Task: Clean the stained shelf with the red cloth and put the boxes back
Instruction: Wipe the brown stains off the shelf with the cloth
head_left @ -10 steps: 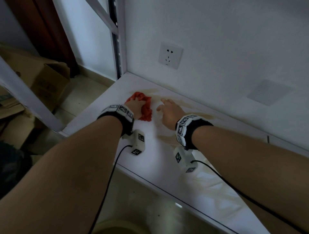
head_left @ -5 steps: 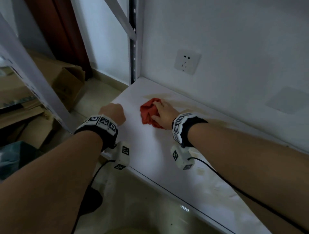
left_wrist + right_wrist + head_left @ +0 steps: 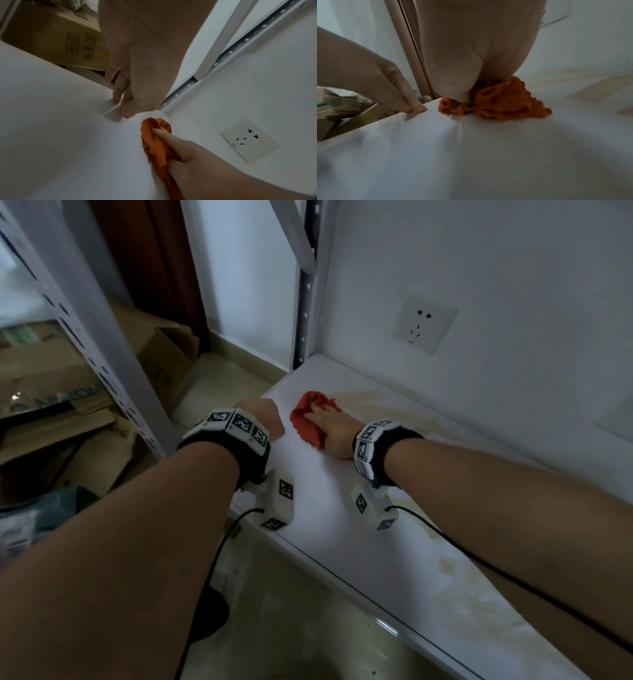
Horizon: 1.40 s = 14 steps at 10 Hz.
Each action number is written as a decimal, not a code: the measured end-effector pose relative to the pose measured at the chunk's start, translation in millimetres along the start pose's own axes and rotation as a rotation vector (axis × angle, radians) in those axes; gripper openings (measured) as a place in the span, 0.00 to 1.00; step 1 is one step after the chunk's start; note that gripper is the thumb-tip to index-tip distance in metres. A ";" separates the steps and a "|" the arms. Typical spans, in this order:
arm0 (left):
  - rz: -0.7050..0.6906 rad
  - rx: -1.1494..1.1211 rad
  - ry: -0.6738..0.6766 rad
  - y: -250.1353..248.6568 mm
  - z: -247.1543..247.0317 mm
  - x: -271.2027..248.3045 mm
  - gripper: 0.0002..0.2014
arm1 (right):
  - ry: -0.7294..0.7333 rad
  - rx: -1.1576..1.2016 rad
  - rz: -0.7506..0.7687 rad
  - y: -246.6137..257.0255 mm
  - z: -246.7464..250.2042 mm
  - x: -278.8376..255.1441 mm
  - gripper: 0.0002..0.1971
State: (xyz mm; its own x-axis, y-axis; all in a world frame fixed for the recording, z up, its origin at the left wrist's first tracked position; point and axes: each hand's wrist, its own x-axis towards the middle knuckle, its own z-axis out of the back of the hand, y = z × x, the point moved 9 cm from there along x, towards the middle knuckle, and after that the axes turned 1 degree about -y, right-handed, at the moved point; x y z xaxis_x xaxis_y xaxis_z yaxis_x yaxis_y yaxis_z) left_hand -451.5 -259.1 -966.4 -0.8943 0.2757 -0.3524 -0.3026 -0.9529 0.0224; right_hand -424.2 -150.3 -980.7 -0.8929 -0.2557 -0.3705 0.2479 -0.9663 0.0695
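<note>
My right hand (image 3: 334, 430) lies on top of the cloth (image 3: 306, 422), fingers (image 3: 160, 132) laid over it and partly curled into the folds, pressing it onto the shelf (image 3: 318, 508). From the right wrist view the cloth (image 3: 498, 104) bunches out from under the palm, crumpled, flat on the white board.

My left hand (image 3: 262, 419) sits just left of the cloth, not touching it. Fingers (image 3: 120, 93) are together and bent down, tips resting at the shelf's left edge; they hold nothing. Right wrist view shows the same: fingertips (image 3: 416, 107) touching the edge, close together.

Cloth is at the far left end of the shelf, near the back corner. Brownish stains (image 3: 376, 405) run along the back of the shelf to the right of the cloth, more stains (image 3: 479, 604) near the front right.

Socket (image 3: 423, 323) is on the wall above the shelf. Perforated upright post (image 3: 305, 302) stands at the back corner.

Cardboard boxes (image 3: 61, 378) are off the shelf, on the floor to the left, behind a front post (image 3: 102, 337). One box (image 3: 56, 40) has handling symbols printed on its side. Contents: cannot tell.
</note>
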 end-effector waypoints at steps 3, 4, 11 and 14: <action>0.051 -0.143 -0.010 1.4 9.1 5.0 0.18 | -0.042 0.074 -0.163 -68.3 -3.4 4.8 0.27; 0.072 -0.129 0.007 -2.3 15.4 0.9 0.12 | -0.033 0.028 -0.090 -48.8 -7.8 -7.9 0.27; 0.076 -0.057 0.035 -9.2 12.6 6.3 0.09 | -0.018 0.003 -0.126 -85.7 -10.1 -3.7 0.32; 0.063 -0.055 -0.005 -20.8 4.1 1.0 0.03 | -0.046 0.043 -0.048 -64.0 1.1 43.2 0.25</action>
State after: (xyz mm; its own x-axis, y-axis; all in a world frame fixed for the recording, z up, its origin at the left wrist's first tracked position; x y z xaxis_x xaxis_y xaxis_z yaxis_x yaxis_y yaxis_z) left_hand -447.4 -238.5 -963.4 -0.9126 0.2152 -0.3475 -0.2269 -0.9739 -0.0074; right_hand -479.1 -99.5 -1000.2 -0.9200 -0.2093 -0.3315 0.1891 -0.9776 0.0925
